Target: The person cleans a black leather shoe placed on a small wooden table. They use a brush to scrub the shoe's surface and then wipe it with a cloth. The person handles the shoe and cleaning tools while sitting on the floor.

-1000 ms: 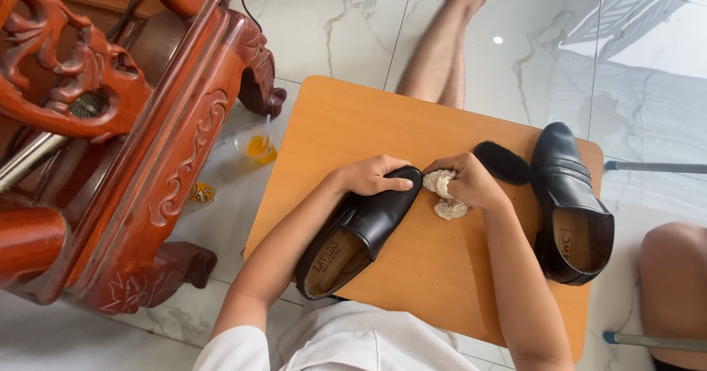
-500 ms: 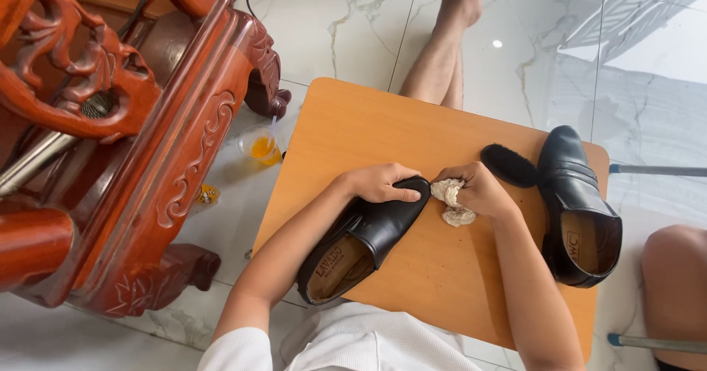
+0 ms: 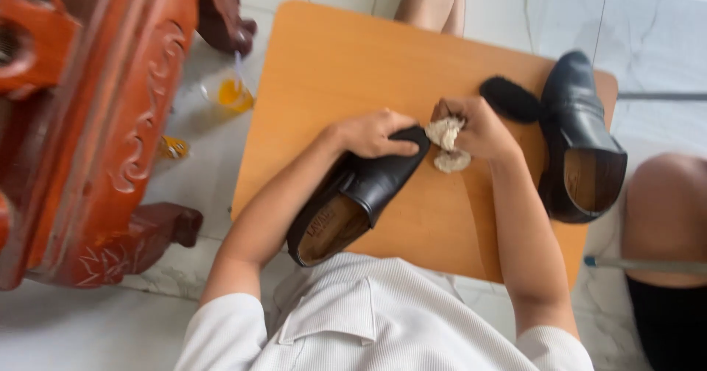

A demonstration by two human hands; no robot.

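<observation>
White marble floor tiles (image 3: 110, 334) with grey veins run under a low orange-brown wooden table (image 3: 331, 54), its top smooth and its corners rounded. I sit at it in a white ribbed shirt. Since a second ago my head has dipped and come closer, so the table fills more of the view and the far floor has dropped out; my hands and the shoe have hardly shifted against each other, which tells me I am still working the same spot at the toe.

My left hand (image 3: 372, 134) lies across the front of a black leather shoe (image 3: 368, 187), fingers curled over the toe and pressing it down on the table. The shoe points away from me at a slant, its tan lining showing at the open heel near the table edge. My right hand (image 3: 479, 129) is closed around a crumpled, off-white cloth (image 3: 446, 144), bunched and soft, held against the shoe's tip.

The leather is smooth with a dull shine. Just beyond my right hand lies a black brush (image 3: 509, 99) with dense bristles, touching or nearly touching the second black shoe (image 3: 578, 135), which stands on the table's right side. On the floor at left stand a carved reddish wooden chair (image 3: 96, 128) and a plastic cup of orange drink (image 3: 230, 93).
</observation>
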